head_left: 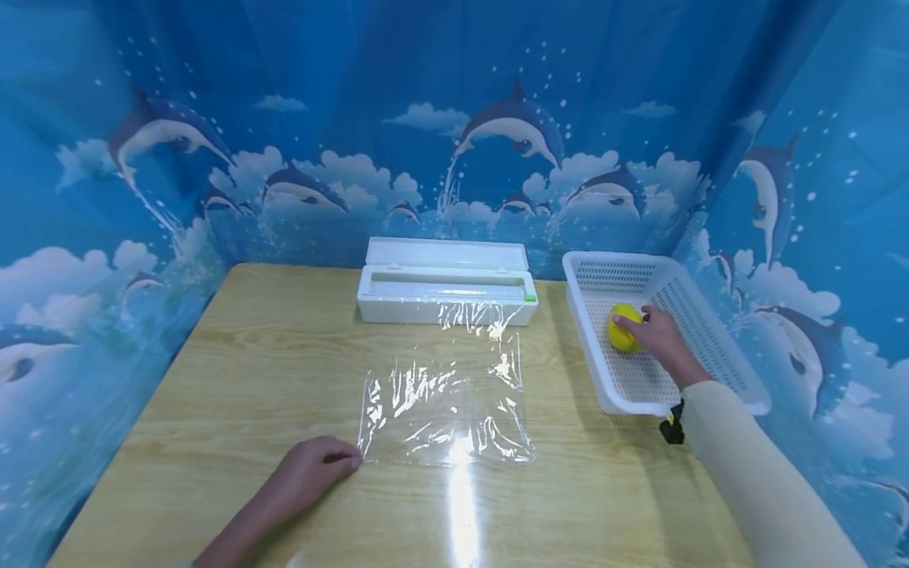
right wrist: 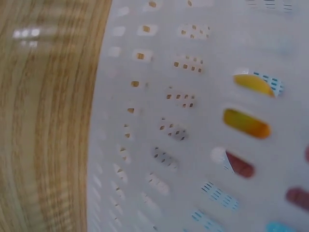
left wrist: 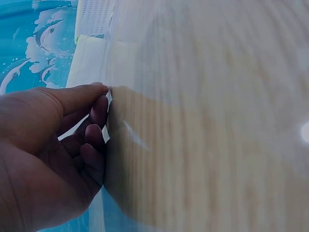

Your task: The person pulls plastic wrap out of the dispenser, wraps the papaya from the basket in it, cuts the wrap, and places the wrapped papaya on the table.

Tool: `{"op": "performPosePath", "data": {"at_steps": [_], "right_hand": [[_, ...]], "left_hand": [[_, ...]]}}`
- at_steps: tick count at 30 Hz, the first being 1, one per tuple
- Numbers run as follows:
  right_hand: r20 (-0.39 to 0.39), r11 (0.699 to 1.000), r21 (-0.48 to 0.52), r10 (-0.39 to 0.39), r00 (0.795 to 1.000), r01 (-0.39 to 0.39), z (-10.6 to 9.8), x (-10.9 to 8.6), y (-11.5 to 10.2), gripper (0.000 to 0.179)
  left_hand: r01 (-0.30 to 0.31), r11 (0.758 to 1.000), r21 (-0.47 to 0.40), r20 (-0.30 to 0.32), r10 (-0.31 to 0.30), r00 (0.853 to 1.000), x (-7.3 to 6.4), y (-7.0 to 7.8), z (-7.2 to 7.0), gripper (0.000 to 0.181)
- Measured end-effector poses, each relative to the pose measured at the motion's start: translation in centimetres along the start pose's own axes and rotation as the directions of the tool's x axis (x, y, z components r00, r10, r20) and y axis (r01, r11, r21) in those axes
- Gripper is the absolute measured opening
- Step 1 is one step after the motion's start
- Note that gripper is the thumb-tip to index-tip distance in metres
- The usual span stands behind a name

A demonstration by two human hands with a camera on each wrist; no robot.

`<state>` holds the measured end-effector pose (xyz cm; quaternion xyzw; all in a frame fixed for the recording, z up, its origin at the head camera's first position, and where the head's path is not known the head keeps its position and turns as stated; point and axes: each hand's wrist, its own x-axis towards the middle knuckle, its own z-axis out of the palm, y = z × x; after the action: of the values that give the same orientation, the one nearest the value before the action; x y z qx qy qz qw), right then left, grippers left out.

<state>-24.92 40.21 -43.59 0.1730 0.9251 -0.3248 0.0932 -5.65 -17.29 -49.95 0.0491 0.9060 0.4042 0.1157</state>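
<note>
My left hand [head_left: 312, 472] is low over the table at the near left corner of a sheet of clear cling film [head_left: 443, 406]. The left wrist view shows that hand's thumb and forefinger pinching the edge of the film [left wrist: 193, 121]. Inside a white basket, my right hand [head_left: 663, 338] grips a round, yellow, fruit-like thing [head_left: 622, 330], thumb laid over its top. Through slots of the basket wall [right wrist: 203, 140], the right wrist view shows parts of the yellow thing [right wrist: 245, 123] and of the fingers [right wrist: 240, 164]; the rest is hidden.
The film runs out from a white dispenser box [head_left: 447, 310], whose lid [head_left: 446, 254] stands raised at the table's back. The white basket [head_left: 591, 347] is at the right of the wooden table [head_left: 270, 355]. A dolphin-print curtain [head_left: 398, 95] hangs behind and at both sides.
</note>
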Motion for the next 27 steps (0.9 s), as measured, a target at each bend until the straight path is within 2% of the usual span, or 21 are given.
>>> {"op": "performPosePath", "data": {"at_steps": [5,13,18,27], "right_hand": [[0.018,0.999,0.044,-0.012,1.000,0.011,0.1,-0.2,0.2,0.096],[0.048,0.993,0.103,0.056,0.997,-0.060,0.3,-0.4,0.5,0.103],[0.031,0.988,0.125,0.086,0.996,-0.089,0.5,-0.1,0.9,0.101],[0.009,0.984,0.166,0.059,0.998,-0.060,0.5,0.1,1.2,0.096]], "left_hand": [[0.007,1.000,0.002,-0.003,-0.007,1.000,0.1,0.0,0.0,0.008],[-0.001,1.000,-0.005,0.004,0.001,1.000,0.1,0.0,-0.1,0.008],[-0.005,1.000,-0.011,0.008,0.005,1.000,0.1,0.1,-0.1,0.008],[0.010,1.000,-0.023,0.008,-0.010,1.000,0.0,0.3,-0.1,0.007]]}}
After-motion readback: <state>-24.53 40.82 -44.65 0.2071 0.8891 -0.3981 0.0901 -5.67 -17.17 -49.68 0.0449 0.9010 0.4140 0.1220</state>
